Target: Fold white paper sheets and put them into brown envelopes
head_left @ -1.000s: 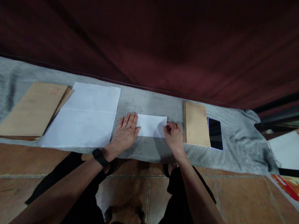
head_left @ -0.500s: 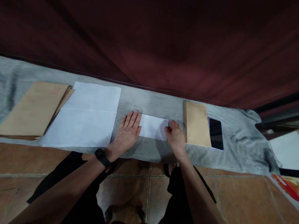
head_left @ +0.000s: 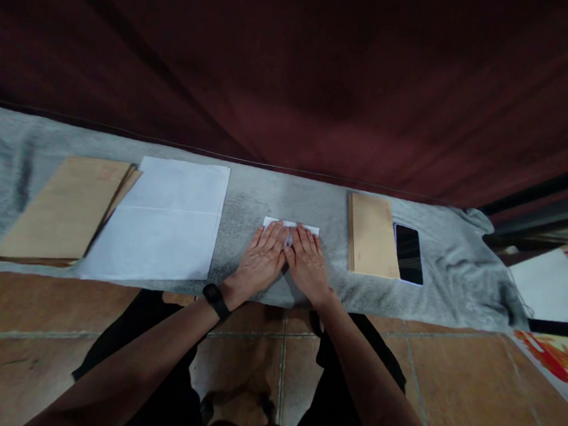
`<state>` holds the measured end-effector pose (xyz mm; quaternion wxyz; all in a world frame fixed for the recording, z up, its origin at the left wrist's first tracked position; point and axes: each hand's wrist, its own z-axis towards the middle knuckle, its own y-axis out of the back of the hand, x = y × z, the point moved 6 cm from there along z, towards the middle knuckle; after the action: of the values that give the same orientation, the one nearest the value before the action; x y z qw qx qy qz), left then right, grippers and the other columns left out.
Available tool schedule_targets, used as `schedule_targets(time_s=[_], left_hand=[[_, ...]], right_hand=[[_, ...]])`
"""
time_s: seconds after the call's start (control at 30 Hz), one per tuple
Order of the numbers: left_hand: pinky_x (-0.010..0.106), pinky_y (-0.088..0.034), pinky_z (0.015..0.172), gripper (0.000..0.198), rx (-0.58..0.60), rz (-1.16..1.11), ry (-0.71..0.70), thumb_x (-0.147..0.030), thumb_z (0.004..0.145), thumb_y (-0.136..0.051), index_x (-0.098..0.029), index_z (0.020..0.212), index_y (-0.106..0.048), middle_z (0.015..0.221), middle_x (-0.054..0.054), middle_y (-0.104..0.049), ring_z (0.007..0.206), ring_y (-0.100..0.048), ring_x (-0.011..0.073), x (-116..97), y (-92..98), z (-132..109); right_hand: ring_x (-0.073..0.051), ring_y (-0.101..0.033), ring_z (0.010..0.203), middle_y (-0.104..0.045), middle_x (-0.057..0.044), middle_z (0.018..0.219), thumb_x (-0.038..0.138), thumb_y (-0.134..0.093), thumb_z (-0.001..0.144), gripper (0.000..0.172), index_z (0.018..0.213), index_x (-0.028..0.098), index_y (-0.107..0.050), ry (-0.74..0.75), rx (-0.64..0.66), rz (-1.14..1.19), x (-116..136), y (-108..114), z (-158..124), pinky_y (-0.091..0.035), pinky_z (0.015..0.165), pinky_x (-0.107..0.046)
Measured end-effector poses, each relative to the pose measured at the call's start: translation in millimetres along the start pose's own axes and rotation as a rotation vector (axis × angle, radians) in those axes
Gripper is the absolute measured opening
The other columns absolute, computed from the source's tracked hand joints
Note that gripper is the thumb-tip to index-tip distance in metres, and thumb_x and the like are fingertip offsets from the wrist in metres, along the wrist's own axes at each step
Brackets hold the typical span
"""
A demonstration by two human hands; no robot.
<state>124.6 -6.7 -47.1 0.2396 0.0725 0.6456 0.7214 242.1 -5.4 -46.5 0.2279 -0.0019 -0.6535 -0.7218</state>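
Note:
A small white folded sheet of paper (head_left: 290,224) lies on the grey cloth in front of me, mostly covered by my hands. Flat on its left part rests my left hand (head_left: 262,258), fingers stretched out and a black band on the wrist. My right hand (head_left: 307,261) lies flat on the right part, its fingers also extended. The two thumbs meet near the middle. Only the paper's far edge and a bit between the hands show.
To the left, large white sheets (head_left: 166,228) lie beside a stack of brown envelopes (head_left: 63,212). On the right are more brown envelopes (head_left: 376,238) and a phone (head_left: 409,254). A dark red curtain (head_left: 297,74) hangs behind the grey cloth (head_left: 295,197).
My hands have come together over the small paper. The right hand has uncurled from the paper's right edge, moved left and flattened; the left has shifted right onto the paper.

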Motion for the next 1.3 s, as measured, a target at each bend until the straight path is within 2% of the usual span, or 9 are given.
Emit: schedule_targets(time_s=[0.17, 0.47, 0.53, 0.63, 0.73, 0.9, 1.3], left_hand=[[0.053, -0.025, 0.129, 0.060, -0.024, 0.008, 0.033, -0.030, 0.105, -0.032, -0.003, 0.159, -0.035, 0.168, 0.020, -0.031, 0.160, -0.022, 0.0305, 2.8, -1.8, 1.2], [0.052, -0.026, 0.128, 0.067, -0.032, 0.030, 0.121, -0.041, 0.105, -0.036, 0.002, 0.158, -0.034, 0.167, 0.025, -0.032, 0.158, -0.027, 0.0338, 15.7, 6.8, -0.9], [0.051, -0.026, 0.128, 0.069, -0.024, 0.028, 0.120, -0.042, 0.105, -0.037, 0.003, 0.157, -0.035, 0.167, 0.026, -0.032, 0.158, -0.028, 0.0345, 16.8, 7.2, -1.3], [0.050, -0.026, 0.129, 0.067, -0.020, 0.019, 0.121, -0.041, 0.106, -0.035, 0.003, 0.157, -0.035, 0.167, 0.025, -0.031, 0.158, -0.026, 0.0332, 17.0, 7.9, -1.8], [0.050, -0.026, 0.128, 0.066, -0.021, 0.013, 0.123, -0.040, 0.106, -0.034, 0.001, 0.158, -0.035, 0.168, 0.024, -0.031, 0.159, -0.025, 0.0320, 17.1, 8.6, -2.0], [0.051, -0.026, 0.128, 0.066, -0.013, 0.021, 0.112, -0.040, 0.107, -0.032, 0.002, 0.157, -0.035, 0.167, 0.025, -0.031, 0.158, -0.025, 0.0330, 17.2, 8.1, -2.3], [0.058, -0.025, 0.127, 0.070, -0.035, 0.007, 0.118, -0.047, 0.105, -0.039, -0.001, 0.158, -0.034, 0.167, 0.027, -0.028, 0.158, -0.025, 0.0374, 11.4, 10.1, -5.8]], right_hand=[[-0.029, -0.031, 0.157, -0.034, -0.014, 0.168, 0.039, -0.036, 0.110, 0.058, 0.161, 0.012, -0.036, -0.018, -0.017, -0.065, -12.1, 1.4, -2.1, -0.022, 0.128, -0.052], [-0.033, -0.029, 0.157, -0.032, -0.017, 0.169, 0.041, -0.036, 0.110, 0.060, 0.161, 0.011, -0.036, -0.100, -0.045, -0.097, -33.1, 10.7, -5.6, -0.022, 0.127, -0.058], [-0.034, -0.027, 0.158, -0.031, -0.018, 0.169, 0.046, -0.042, 0.108, 0.064, 0.161, 0.011, -0.036, -0.069, -0.033, -0.071, -35.5, 15.4, -7.3, -0.021, 0.127, -0.060], [-0.032, -0.028, 0.158, -0.034, -0.016, 0.169, 0.050, -0.056, 0.102, 0.072, 0.161, 0.014, -0.037, 0.089, 0.049, -0.003, -30.6, 20.0, -10.5, -0.021, 0.129, -0.057], [-0.028, -0.039, 0.153, -0.042, -0.014, 0.165, 0.042, -0.060, 0.100, 0.066, 0.158, 0.017, -0.042, 0.192, 0.111, 0.044, -27.6, 25.8, -12.8, -0.026, 0.129, -0.054], [-0.027, -0.052, 0.143, -0.051, -0.013, 0.158, 0.032, -0.062, 0.099, 0.054, 0.149, 0.015, -0.055, 0.229, 0.113, 0.026, -29.7, 36.7, -10.8, -0.034, 0.127, -0.047], [-0.027, -0.055, 0.140, -0.057, -0.009, 0.154, 0.026, -0.060, 0.098, 0.045, 0.142, 0.020, -0.062, 0.189, 0.124, 0.033, -34.5, 42.7, -9.8, -0.037, 0.124, -0.047]])
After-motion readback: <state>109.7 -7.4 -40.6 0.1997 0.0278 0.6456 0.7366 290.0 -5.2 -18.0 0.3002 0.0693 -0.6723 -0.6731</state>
